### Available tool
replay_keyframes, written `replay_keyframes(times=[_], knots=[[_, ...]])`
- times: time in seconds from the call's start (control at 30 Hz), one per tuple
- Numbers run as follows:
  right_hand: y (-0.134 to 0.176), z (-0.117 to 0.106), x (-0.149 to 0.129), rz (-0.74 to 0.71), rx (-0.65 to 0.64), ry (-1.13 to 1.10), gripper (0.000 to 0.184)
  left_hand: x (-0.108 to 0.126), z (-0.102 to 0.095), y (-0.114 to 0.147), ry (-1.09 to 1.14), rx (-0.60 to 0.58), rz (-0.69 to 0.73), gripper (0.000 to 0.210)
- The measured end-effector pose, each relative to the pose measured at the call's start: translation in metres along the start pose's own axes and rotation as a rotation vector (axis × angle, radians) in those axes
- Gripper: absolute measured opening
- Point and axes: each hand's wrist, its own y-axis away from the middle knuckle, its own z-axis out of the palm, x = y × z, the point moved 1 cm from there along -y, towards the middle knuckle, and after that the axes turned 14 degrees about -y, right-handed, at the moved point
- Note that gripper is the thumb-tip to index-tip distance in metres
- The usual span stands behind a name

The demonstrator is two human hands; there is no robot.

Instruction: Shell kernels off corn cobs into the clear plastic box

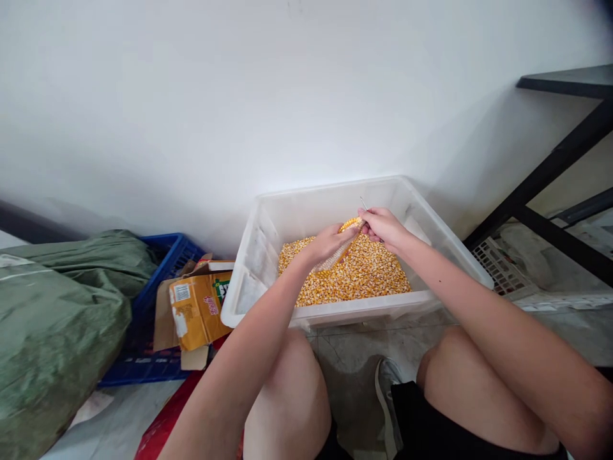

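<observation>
1. Green sack, far left: slumped over the blue crate, which seems to prop part of it.
2. Cardboard box: opened, tilted between crate and tub, probably just wedged in the gap. Red bag below.
3. White tub: in front of the knees, against or just off the wall; within easy reach, its high sides keep the loose kernels together.
4. Left hand: fingers narrow, wrapped round the cob, likely to steady it. Palm side hidden.
5. Cob: slanted between both hands, over the kernels inside the tub, so anything coming off would land there. Yellow rows on its upper side, paler surface lower down.
6. Right hand: fingers bunched at the cob's upper end, gripping a thin metal tool. Only one end sticks out; can't tell its type or exact contact.
7. White basket and dark rack, far right: basket low by the rack, outside the working space.
</observation>
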Motion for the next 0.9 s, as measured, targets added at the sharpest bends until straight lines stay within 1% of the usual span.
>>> replay_keyframes(times=[0.1,0.2,0.3,0.37,0.47,0.6,0.73,0.83,0.9], knots=[[0.002,0.0,0.0,0.004,-0.006,-0.012,0.027,-0.002,0.001,0.0,0.039,-0.019,-0.01,0.049],[0.004,0.001,0.002,0.01,-0.013,-0.009,0.027,-0.004,0.002,0.0,0.055,-0.049,-0.082,0.052],[0.006,0.002,0.004,0.009,-0.041,-0.021,0.026,-0.006,0.002,0.0,-0.01,-0.009,-0.14,0.053],[0.006,0.003,0.005,0.007,-0.045,-0.024,0.026,-0.007,0.001,-0.001,-0.024,0.027,-0.112,0.054],[0.005,0.001,0.005,0.011,-0.027,-0.03,0.027,-0.007,0.002,-0.004,0.027,0.044,-0.038,0.053],[-0.001,-0.003,0.006,0.002,-0.003,-0.044,0.026,-0.006,0.003,-0.008,0.098,0.043,-0.029,0.049],[-0.008,-0.008,0.006,-0.089,0.096,-0.007,0.026,-0.005,-0.001,-0.012,0.202,0.0,-0.044,0.035],[-0.011,-0.012,0.004,-0.184,0.124,0.017,0.021,-0.003,-0.005,-0.011,0.254,-0.083,-0.097,0.045],[-0.012,-0.013,0.003,-0.243,0.114,0.04,0.021,-0.003,-0.006,-0.009,0.282,-0.186,-0.126,0.049]])
